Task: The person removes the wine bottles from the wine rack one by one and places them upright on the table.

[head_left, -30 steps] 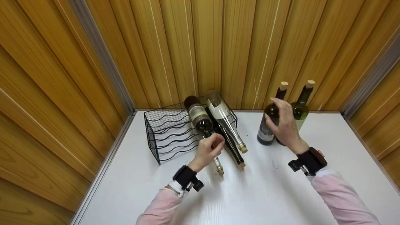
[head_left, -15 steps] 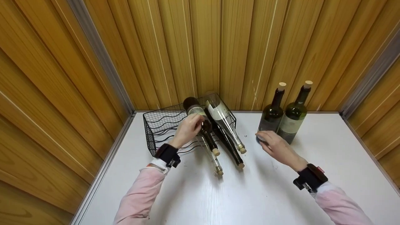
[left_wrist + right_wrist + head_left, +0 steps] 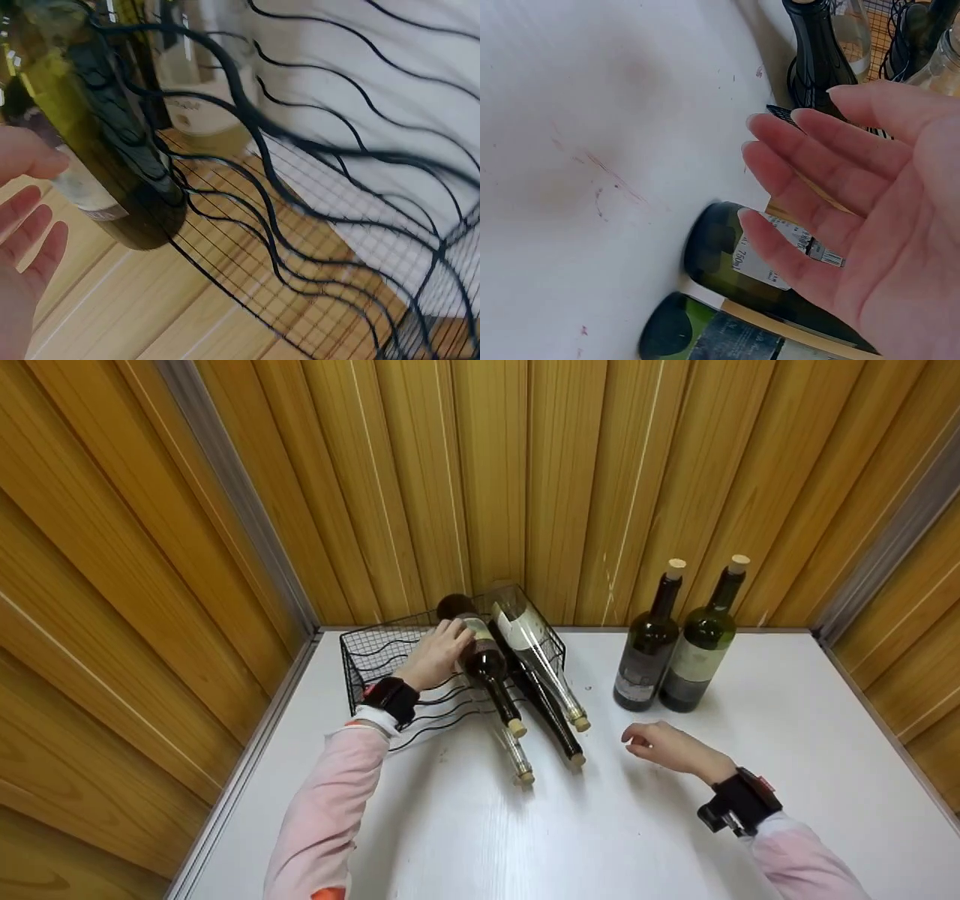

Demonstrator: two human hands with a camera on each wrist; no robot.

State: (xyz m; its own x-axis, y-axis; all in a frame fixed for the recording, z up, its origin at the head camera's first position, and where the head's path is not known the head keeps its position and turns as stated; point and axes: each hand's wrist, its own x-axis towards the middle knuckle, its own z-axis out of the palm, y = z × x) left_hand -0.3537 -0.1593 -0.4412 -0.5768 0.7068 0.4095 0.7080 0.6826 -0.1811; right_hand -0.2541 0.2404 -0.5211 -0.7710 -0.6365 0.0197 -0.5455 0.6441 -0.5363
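My left hand is at the side of a dark wine bottle that lies slanted in a black wire rack, cork toward me. In the left wrist view, its thumb overlaps the label of this bottle, while the loosely bent fingers are spread apart from it. My right hand hovers over the white table with nothing in it, its fingers relaxed. Nearest to that hand stand two corked wine bottles, one dark and one green with a pale label.
Also in the rack are a slim dark bottle and a clear bottle with a white label. Beneath the first bottle another clear neck sticks out. Wavy wires form the rack's left part. Wood-patterned walls enclose the table.
My left hand has gone from the dark bottle's neck up to its body, then slightly left. My right hand has drawn back from the standing bottles toward the front.
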